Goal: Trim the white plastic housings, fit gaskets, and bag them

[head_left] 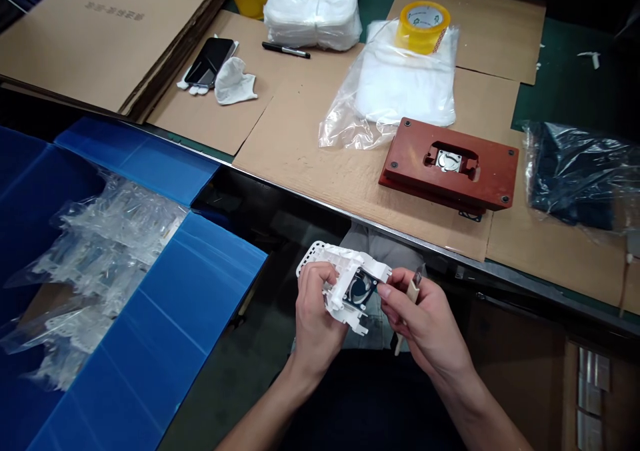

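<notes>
Left grip (pixel 317 312) clasps white housing (pixel 346 269), right grip (pixel 424 309) slim tool (pixel 413 291), short of table edge (pixel 280 185).

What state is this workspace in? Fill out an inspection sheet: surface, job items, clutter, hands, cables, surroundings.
Surface: cardboard sheets over a green tabletop.
Job items: white plastic housing with a small black fan; red-brown fixture on the cardboard.
Clutter: smartphone on a white glove; black marker; yellow tape roll on a white packet; second tape roll.
Hands: left hand grips the housing; right hand holds a slim beige tool, touching the housing's edge.
Cables: none certain; thin strand at far right unclear.
Surroundings: blue box of bagged white parts at left; cardboard stack at upper left.
</notes>
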`<move>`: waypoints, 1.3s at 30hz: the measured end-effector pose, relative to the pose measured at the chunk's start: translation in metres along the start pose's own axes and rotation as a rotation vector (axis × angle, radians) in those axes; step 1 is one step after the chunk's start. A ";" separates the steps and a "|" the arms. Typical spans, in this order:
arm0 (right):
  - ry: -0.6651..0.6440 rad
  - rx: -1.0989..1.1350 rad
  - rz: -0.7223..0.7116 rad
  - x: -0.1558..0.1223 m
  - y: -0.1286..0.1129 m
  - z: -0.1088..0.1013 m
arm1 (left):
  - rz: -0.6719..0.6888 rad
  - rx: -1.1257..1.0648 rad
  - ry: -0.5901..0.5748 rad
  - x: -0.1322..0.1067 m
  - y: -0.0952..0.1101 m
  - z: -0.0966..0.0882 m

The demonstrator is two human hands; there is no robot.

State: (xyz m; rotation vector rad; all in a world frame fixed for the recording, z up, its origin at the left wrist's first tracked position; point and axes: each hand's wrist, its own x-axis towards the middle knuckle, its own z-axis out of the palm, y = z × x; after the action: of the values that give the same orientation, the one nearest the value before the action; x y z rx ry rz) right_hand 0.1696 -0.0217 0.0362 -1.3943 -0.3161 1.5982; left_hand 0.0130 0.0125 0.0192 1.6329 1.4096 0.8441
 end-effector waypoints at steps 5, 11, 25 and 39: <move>0.015 0.040 -0.004 0.000 0.003 0.002 | 0.007 -0.002 -0.001 -0.002 0.000 0.001; 0.043 0.030 -0.023 0.001 0.003 0.004 | 0.008 -0.002 0.004 -0.004 0.000 0.002; 0.044 0.118 -0.003 0.001 0.008 0.013 | -0.026 -0.049 0.014 -0.007 0.006 0.007; 0.262 0.103 -0.388 0.029 -0.031 -0.058 | -0.569 -1.391 0.173 0.067 0.073 0.034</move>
State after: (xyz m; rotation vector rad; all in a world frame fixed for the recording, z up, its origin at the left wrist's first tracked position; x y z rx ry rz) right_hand 0.2376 -0.0054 0.0222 -1.3484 -0.3196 1.0884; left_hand 0.0865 0.0693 0.0675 0.1021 0.8616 1.1877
